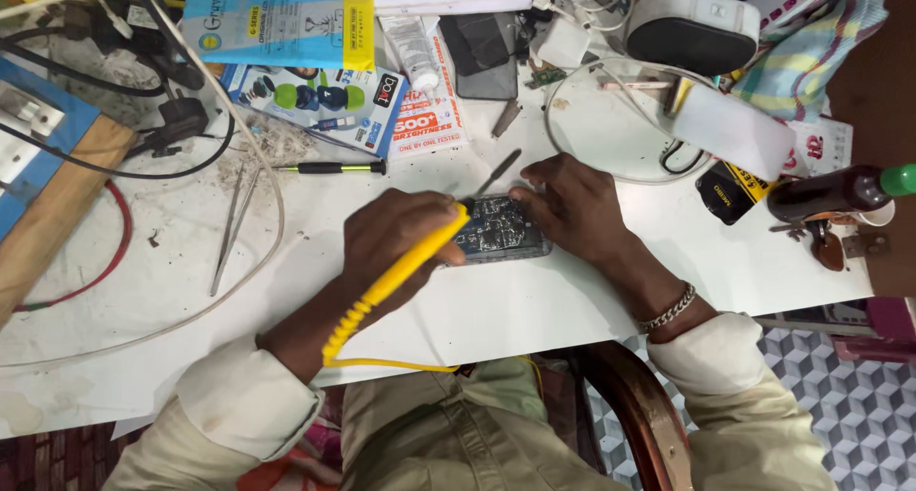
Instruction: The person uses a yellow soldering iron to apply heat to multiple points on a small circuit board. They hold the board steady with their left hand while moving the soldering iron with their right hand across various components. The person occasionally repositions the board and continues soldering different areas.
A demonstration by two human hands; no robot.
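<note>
Cream sleeves and olive trousers are seen nearest the lens, with a wooden chair rim (630,405) below the counter (534,300) edge.

Left hand (396,238): grip clamped on a yellow soldering iron (405,271). Its handle is run diagonally from lower left to upper right, the tip end pointed at the left edge of the opened phone (501,231). A yellow coiled cord (348,329) is trailed back along the forearm and off the counter edge.

Right hand (572,205): fingers are pressed down on the top and right end of the phone, pinning it flat; nothing is enclosed, so the grip is not closed on anything. A metal bracelet (668,310) is worn at the wrist.

Phone position: centre of the counter, flat, board side up, long axis roughly left-right with a slight tilt. It is lying directly between the 2 hands, touched by both. From the iron it lies to the right and slightly up; the left hand is the nearer one to the exposed board. Exact contact point of the tip cannot be told, as it is hidden by the fingers.

Around it:
- tweezers (232,226) well to the left
- green-handled screwdriver (334,167) above left
- small dark tool (499,171) just above the phone
- boxed accessories (315,95) at the back
- dark bottle with green cap (840,193) at far right
- white round plate (596,128) behind the right hand
</note>
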